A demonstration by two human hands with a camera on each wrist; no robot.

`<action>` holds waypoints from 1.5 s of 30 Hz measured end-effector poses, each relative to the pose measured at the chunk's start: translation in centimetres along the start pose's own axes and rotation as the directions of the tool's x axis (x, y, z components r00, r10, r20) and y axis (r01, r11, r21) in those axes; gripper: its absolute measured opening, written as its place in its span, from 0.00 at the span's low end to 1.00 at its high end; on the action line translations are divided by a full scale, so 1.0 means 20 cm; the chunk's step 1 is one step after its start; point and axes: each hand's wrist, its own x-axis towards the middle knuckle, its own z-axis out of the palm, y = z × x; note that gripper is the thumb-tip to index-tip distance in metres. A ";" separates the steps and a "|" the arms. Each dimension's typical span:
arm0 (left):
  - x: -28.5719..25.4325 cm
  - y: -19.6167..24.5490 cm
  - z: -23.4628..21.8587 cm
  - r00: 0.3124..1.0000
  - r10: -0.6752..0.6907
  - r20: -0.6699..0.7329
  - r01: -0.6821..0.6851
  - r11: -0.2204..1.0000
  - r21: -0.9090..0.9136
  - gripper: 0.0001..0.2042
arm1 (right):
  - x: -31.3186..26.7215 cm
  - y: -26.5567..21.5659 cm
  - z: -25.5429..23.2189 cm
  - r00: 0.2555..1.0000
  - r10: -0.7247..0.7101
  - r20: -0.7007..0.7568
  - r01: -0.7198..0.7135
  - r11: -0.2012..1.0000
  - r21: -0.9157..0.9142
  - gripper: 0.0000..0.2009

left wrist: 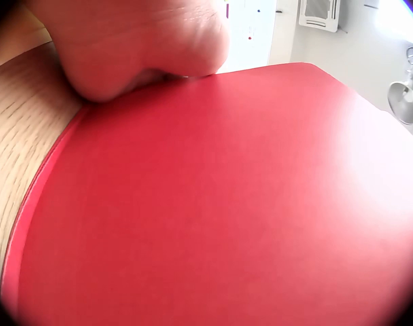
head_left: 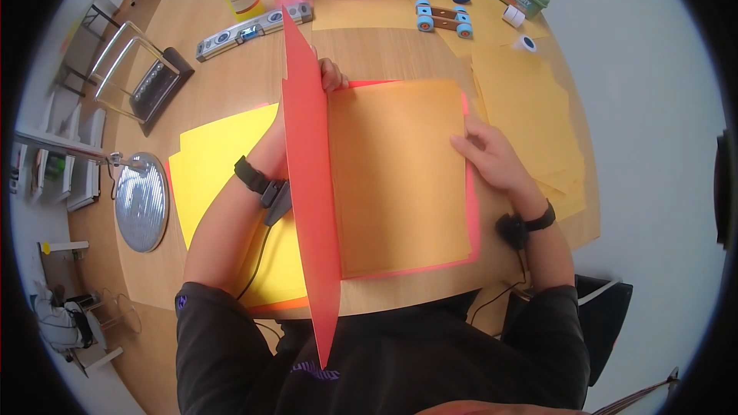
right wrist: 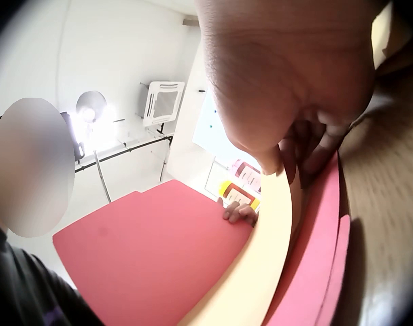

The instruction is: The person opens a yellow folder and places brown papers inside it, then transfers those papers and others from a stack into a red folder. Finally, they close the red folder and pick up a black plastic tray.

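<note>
Red folder (head_left: 311, 146), open on the table (head_left: 400, 54), front cover upright, not folded down; tan sheets (head_left: 400, 177), already in place over the lower cover. Left hand (head_left: 332, 75), gripping the upright cover's far edge; right hand (head_left: 492, 155), pinching the tan sheets' right edge.

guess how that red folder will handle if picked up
The red folder looks fairly stiff: its raised cover stands nearly flat. The tan paper inside might slide out, as no clip shows on it.

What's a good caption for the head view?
Left hand holds a red folder open while the right hand grips the tan paper inside.
</note>
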 end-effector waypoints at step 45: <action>0.09 -0.10 -0.12 0.983 0.182 0.036 -0.184 0.981 0.054 0.20 | -0.23 -0.03 -0.90 0.834 0.000 -0.551 0.192 0.937 0.291 0.13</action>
